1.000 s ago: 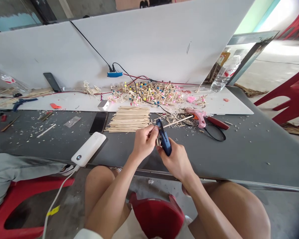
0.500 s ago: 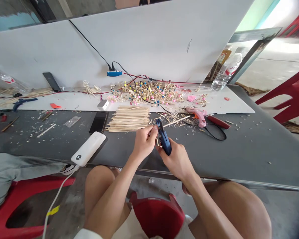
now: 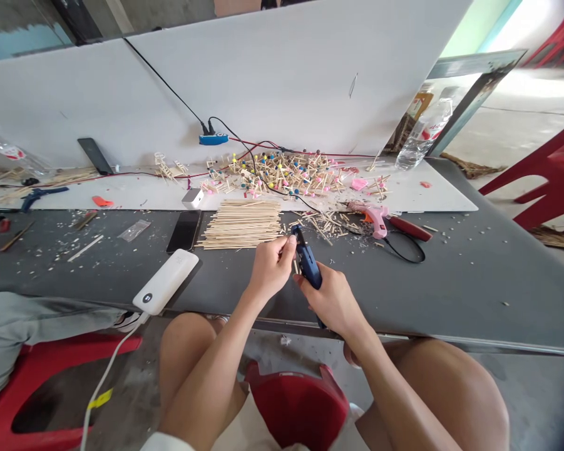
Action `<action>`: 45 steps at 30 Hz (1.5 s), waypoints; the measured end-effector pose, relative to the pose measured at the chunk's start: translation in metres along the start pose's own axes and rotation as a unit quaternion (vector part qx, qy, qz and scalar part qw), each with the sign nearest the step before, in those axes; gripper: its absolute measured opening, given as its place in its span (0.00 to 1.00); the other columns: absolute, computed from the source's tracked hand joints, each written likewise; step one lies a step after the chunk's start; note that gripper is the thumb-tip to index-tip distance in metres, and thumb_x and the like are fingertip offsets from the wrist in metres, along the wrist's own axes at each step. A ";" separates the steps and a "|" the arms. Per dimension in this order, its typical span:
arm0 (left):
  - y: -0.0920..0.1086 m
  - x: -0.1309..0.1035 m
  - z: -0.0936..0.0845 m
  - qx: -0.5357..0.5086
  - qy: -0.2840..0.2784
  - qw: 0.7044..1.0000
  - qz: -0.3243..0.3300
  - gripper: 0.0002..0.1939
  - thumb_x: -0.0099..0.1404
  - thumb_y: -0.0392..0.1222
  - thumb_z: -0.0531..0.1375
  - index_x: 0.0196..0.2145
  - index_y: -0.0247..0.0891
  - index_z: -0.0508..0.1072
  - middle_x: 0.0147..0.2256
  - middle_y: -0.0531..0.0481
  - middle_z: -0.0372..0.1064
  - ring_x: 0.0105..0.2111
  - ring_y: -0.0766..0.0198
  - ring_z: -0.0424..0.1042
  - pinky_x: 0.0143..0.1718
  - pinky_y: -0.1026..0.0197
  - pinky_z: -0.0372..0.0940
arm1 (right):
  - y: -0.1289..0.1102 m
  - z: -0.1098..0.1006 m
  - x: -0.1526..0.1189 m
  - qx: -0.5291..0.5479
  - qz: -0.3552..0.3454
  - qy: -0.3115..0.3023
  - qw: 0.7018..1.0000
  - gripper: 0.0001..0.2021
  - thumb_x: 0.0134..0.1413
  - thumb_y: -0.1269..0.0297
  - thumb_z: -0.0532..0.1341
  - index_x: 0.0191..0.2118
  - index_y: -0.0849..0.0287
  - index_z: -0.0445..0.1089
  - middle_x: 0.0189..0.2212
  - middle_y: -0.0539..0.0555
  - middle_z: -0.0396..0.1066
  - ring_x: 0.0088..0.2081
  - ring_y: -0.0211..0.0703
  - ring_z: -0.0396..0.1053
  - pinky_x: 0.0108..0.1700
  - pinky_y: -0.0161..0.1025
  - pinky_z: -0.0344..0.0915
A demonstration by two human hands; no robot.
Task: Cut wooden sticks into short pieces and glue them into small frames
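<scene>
My right hand (image 3: 333, 297) is wrapped round the handles of a dark blue hand cutter (image 3: 308, 263), its jaw end pointing away from me. My left hand (image 3: 272, 266) is closed at the cutter's jaws, thumb and forefinger pinched together. A short pale piece of wooden stick (image 3: 296, 267) shows between the two hands; most of what the left fingers pinch is hidden. Just beyond the hands lies a stack of thin wooden sticks (image 3: 241, 224). Cut sticks and scraps (image 3: 331, 225) are scattered right of the stack.
Behind the stack is a heap of small stick pieces with coloured balls (image 3: 286, 172). A pink glue gun (image 3: 375, 219) and red-handled tool (image 3: 410, 228) lie right. On the left are a phone (image 3: 184, 232) and a white power bank (image 3: 166, 282). Another person's leg (image 3: 42, 319) is at far left.
The long stick that stuck out to the right of the cutter's jaws is gone from there. The cutter's lower handle now shows below my right hand. My hands have hardly moved.
</scene>
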State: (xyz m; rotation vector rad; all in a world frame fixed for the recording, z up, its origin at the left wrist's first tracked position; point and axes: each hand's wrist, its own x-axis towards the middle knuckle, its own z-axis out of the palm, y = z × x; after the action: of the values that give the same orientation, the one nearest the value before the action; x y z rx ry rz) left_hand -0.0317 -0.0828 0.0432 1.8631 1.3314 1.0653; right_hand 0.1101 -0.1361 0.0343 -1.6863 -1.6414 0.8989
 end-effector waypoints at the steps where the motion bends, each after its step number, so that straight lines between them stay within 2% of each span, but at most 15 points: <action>1: -0.001 0.000 -0.001 -0.003 -0.006 1.000 -0.006 0.25 0.73 0.55 0.48 0.23 0.37 0.65 0.15 0.54 0.60 0.17 0.68 0.61 0.23 0.65 0.53 | 0.002 -0.001 0.001 0.004 0.012 -0.002 1.000 0.11 0.57 0.55 0.57 0.29 0.55 0.63 0.20 0.48 0.68 0.21 0.39 0.63 0.25 0.33 0.53; 5: -0.006 0.002 -0.007 0.026 -0.016 0.999 -0.020 0.19 0.72 0.51 0.51 0.30 0.37 0.72 0.17 0.54 0.65 0.19 0.67 0.65 0.25 0.65 0.55 | 0.006 -0.010 0.005 0.036 0.061 0.039 0.997 0.15 0.56 0.51 0.58 0.27 0.56 0.64 0.19 0.50 0.70 0.21 0.41 0.68 0.25 0.34 0.58; 10: -0.016 0.004 -0.006 0.169 -0.016 0.985 -0.020 0.11 0.66 0.39 0.58 0.27 0.37 0.76 0.23 0.50 0.72 0.24 0.65 0.67 0.29 0.63 0.57 | 0.005 -0.029 0.007 0.092 0.111 0.101 0.984 0.15 0.53 0.49 0.60 0.29 0.58 0.67 0.23 0.52 0.73 0.21 0.44 0.71 0.23 0.35 0.62; 17: -0.023 0.003 0.007 0.257 -0.046 0.965 -0.017 0.11 0.66 0.34 0.56 0.35 0.38 0.80 0.32 0.45 0.76 0.31 0.60 0.72 0.33 0.61 0.60 | 0.007 -0.036 0.006 0.078 0.116 0.104 0.985 0.15 0.54 0.49 0.60 0.30 0.57 0.68 0.24 0.51 0.74 0.23 0.45 0.73 0.24 0.35 0.64; 20: -0.022 0.012 0.012 0.281 -0.072 0.957 0.001 0.12 0.67 0.34 0.55 0.35 0.38 0.80 0.33 0.45 0.75 0.32 0.58 0.72 0.34 0.60 0.61 | 0.007 -0.035 0.005 0.071 0.110 0.096 0.987 0.15 0.54 0.49 0.59 0.29 0.57 0.67 0.23 0.51 0.74 0.23 0.44 0.73 0.24 0.34 0.64; 23: -0.024 0.027 0.018 0.267 -0.090 0.958 0.056 0.13 0.68 0.35 0.54 0.33 0.39 0.79 0.33 0.46 0.73 0.33 0.59 0.71 0.35 0.60 0.62 | 0.008 -0.036 0.004 0.066 0.102 0.093 0.988 0.15 0.55 0.49 0.59 0.28 0.57 0.67 0.22 0.51 0.73 0.23 0.44 0.73 0.24 0.34 0.63; 26: -0.034 0.042 0.023 0.228 -0.083 0.967 0.076 0.12 0.68 0.38 0.55 0.35 0.39 0.79 0.33 0.47 0.73 0.34 0.60 0.71 0.36 0.60 0.64 | 0.009 -0.039 0.004 0.071 0.100 0.092 0.988 0.15 0.55 0.49 0.58 0.30 0.57 0.67 0.24 0.52 0.74 0.23 0.44 0.73 0.23 0.34 0.63; 29: -0.045 0.053 0.024 0.207 -0.093 0.971 0.077 0.08 0.65 0.40 0.59 0.36 0.39 0.80 0.37 0.46 0.73 0.38 0.59 0.71 0.40 0.58 0.66 | 0.008 -0.042 0.002 0.077 0.102 0.099 0.987 0.15 0.54 0.49 0.58 0.31 0.57 0.68 0.25 0.52 0.75 0.23 0.45 0.73 0.23 0.34 0.63; 31: -0.051 0.059 0.022 0.199 -0.096 0.972 0.082 0.08 0.64 0.40 0.61 0.39 0.40 0.80 0.40 0.46 0.73 0.41 0.58 0.71 0.43 0.57 0.66 | 0.007 -0.044 0.001 0.081 0.099 0.097 0.987 0.15 0.54 0.49 0.59 0.30 0.57 0.68 0.24 0.52 0.74 0.23 0.45 0.73 0.25 0.35 0.63; 33: -0.055 0.063 0.019 0.204 -0.086 0.970 0.099 0.13 0.63 0.40 0.62 0.46 0.39 0.78 0.43 0.45 0.73 0.45 0.56 0.70 0.48 0.55 0.66 | 0.006 -0.046 0.000 0.086 0.095 0.093 0.987 0.15 0.54 0.50 0.59 0.30 0.57 0.68 0.24 0.52 0.74 0.23 0.44 0.73 0.25 0.35 0.64; 36: -0.059 0.066 0.018 0.244 -0.105 0.954 0.137 0.21 0.64 0.45 0.63 0.54 0.38 0.73 0.51 0.42 0.70 0.53 0.51 0.65 0.56 0.51 0.61 | 0.006 -0.050 -0.001 0.092 0.095 0.101 0.986 0.14 0.54 0.50 0.59 0.31 0.57 0.68 0.24 0.52 0.74 0.23 0.44 0.73 0.25 0.35 0.64; 39: -0.063 0.066 0.019 0.296 -0.136 0.933 0.156 0.24 0.66 0.48 0.60 0.58 0.38 0.70 0.57 0.41 0.66 0.58 0.48 0.61 0.59 0.46 0.56 | 0.009 -0.054 0.000 0.096 0.099 0.111 0.984 0.15 0.53 0.50 0.60 0.32 0.58 0.69 0.25 0.53 0.75 0.23 0.45 0.73 0.25 0.36 0.65; 45: -0.064 0.066 0.020 0.330 -0.160 0.916 0.163 0.20 0.68 0.46 0.58 0.56 0.39 0.72 0.54 0.43 0.70 0.56 0.48 0.61 0.57 0.47 0.57 | 0.015 -0.071 -0.003 0.113 0.108 0.131 0.979 0.16 0.52 0.49 0.62 0.34 0.59 0.70 0.27 0.53 0.75 0.24 0.46 0.74 0.24 0.35 0.66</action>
State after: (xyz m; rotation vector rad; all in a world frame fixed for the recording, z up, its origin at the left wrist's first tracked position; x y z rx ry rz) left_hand -0.0328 -0.0006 -0.0028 2.6920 1.3006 0.4220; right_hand 0.1764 -0.1373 0.0634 -1.7595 -1.1534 0.8838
